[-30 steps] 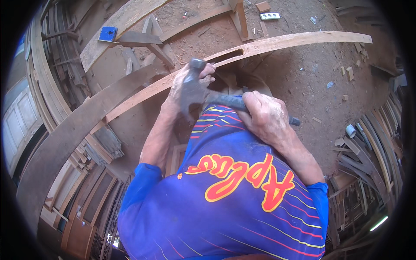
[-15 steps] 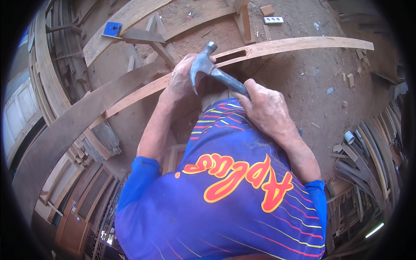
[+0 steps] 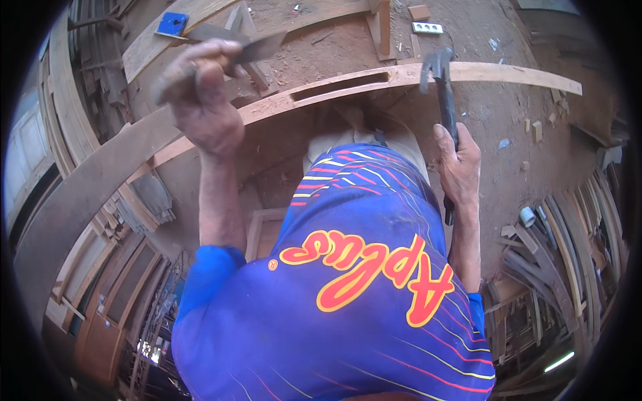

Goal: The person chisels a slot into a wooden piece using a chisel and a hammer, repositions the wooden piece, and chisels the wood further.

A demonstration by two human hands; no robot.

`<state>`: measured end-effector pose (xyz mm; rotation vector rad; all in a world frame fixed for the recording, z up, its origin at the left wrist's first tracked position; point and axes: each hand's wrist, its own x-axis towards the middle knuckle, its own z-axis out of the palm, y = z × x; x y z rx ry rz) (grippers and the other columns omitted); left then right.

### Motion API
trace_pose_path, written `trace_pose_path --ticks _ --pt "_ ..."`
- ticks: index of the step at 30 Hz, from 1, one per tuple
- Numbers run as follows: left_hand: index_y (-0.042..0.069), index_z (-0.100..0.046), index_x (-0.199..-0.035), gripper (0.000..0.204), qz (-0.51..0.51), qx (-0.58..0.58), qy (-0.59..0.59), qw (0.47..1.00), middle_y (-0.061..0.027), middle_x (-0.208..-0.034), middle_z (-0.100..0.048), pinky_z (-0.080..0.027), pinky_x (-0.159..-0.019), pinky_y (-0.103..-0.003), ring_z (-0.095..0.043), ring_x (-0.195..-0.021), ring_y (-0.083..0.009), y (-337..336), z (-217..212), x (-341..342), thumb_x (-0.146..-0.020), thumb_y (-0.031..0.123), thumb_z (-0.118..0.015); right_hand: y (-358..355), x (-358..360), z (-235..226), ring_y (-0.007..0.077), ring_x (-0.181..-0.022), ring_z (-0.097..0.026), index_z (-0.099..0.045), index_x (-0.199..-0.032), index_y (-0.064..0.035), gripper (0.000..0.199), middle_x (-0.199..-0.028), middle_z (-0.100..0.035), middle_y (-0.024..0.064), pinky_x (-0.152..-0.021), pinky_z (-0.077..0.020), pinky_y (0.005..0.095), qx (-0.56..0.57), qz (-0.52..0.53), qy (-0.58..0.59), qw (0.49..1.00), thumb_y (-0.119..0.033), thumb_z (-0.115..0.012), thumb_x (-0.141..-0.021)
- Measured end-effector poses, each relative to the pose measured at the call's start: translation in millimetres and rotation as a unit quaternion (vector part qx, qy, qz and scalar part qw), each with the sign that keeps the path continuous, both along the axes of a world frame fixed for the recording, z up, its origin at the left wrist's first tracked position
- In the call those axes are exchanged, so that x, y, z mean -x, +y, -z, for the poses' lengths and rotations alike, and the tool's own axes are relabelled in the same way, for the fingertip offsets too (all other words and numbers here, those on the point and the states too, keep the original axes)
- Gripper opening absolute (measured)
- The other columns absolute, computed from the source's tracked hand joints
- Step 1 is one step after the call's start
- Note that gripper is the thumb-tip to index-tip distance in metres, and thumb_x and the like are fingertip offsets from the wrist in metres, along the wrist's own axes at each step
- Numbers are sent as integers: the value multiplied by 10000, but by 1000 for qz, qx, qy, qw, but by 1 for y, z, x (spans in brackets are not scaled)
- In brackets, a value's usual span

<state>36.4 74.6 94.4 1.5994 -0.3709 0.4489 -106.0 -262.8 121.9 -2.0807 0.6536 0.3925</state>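
A claw hammer (image 3: 447,100) with a dark handle stands nearly upright in my right hand (image 3: 460,164), its head over the curved wooden beam (image 3: 501,72). My left hand (image 3: 208,107), blurred by motion, is raised above the left stretch of the beam. It is closed around what looks like a chisel (image 3: 264,49), with its flat dark blade pointing right. A long slot (image 3: 341,87) cut in the beam lies between my hands. The beam crosses in front of my lap.
A wide dark curved board (image 3: 87,180) runs along the left. A blue square object (image 3: 172,25) sits on a plank at the far left. Behind the beam are a wooden frame (image 3: 380,33) and a white power strip (image 3: 427,28). Stacked timber (image 3: 562,247) stands at the right.
My right hand has moved right with the hammer, which has turned upright. My left hand has lifted away from the slot to the left, bringing the chisel into view and uncovering the slot.
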Motion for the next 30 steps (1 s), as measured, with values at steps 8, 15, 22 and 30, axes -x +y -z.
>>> trace_pose_path --ticks 8,15,22,30 --pt "1 -670 -1171 206 -60 -10 120 991 -97 -1100 -747 -589 -818 -278 -692 -992 -138 18 5 -13 -1054 171 -664 4 8 9 131 -612 -499 -658 -1007 -18 364 -638 -533 61 -592 -445 353 10 -9 0 1000 -380 -699 -1020" --pt "5 -677 -1157 170 -67 13 165 984 -87 -1102 -749 -578 -879 -289 -690 -1014 -130 17 28 -4 -1048 135 -670 14 10 2 298 -632 -650 -661 -1051 -11 330 -690 -624 179 -633 -497 413 45 -65 44 996 -335 -703 -1007" --pt "52 -704 -1211 244 -144 -242 7 960 -125 -1210 -721 -547 -987 -367 -684 -1146 -243 38 56 -40 -968 25 -709 23 3 -7 420 -719 -687 -643 -1073 3 294 -755 -647 248 -666 -512 451 52 -107 46 992 -279 -686 -1004" --pt "97 -707 -1268 421 -148 -310 -24 939 -161 -1288 -664 -522 -1021 -468 -640 -1207 -371 65 164 -172 -869 -35 -684 24 11 -7 455 -712 -676 -620 -1018 -15 273 -722 -635 244 -639 -494 484 59 -92 56 992 -273 -706 -992"
